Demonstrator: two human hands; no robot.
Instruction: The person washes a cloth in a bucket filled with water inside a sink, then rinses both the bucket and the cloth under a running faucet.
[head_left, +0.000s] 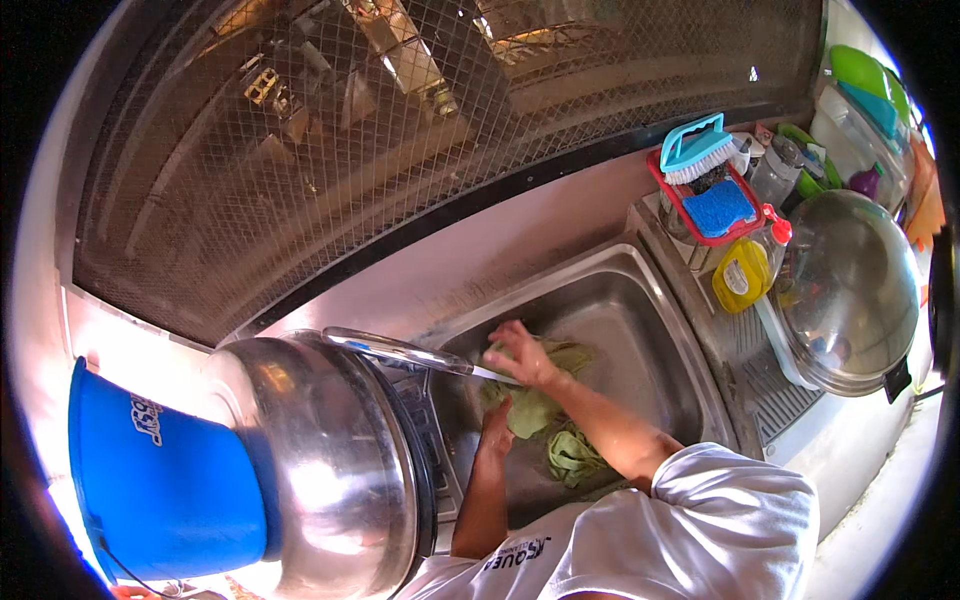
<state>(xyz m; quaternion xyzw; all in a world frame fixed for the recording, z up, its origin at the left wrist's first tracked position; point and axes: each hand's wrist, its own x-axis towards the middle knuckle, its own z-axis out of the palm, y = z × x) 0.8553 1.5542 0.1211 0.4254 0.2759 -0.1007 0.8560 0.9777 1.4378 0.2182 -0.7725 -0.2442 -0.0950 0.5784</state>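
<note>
In the steel sink basin (630, 360), my left hand (495, 429) holds a broad pale green vegetable leaf (536, 416) at its edge, thumb up. My right hand (525, 358) is just beyond it, fingers spread and slightly blurred, beside the water stream (496, 375). That stream runs from a chrome faucet spout (405, 351) coming in from the left. More leaves (574, 356) lie on the basin floor, partly behind my right hand and forearm. A crumpled green leaf bunch (574, 456) rests nearer my body, between my forearms.
Left of the basin stand a large steel pot (330, 465) and a blue bucket (165, 472). On the right are a red tray (675, 191) with a blue sponge (720, 208) and scrub brush (697, 154), a yellow soap bottle (741, 276) and a domed metal lid (847, 292). A mesh screen (420, 150) spans the back.
</note>
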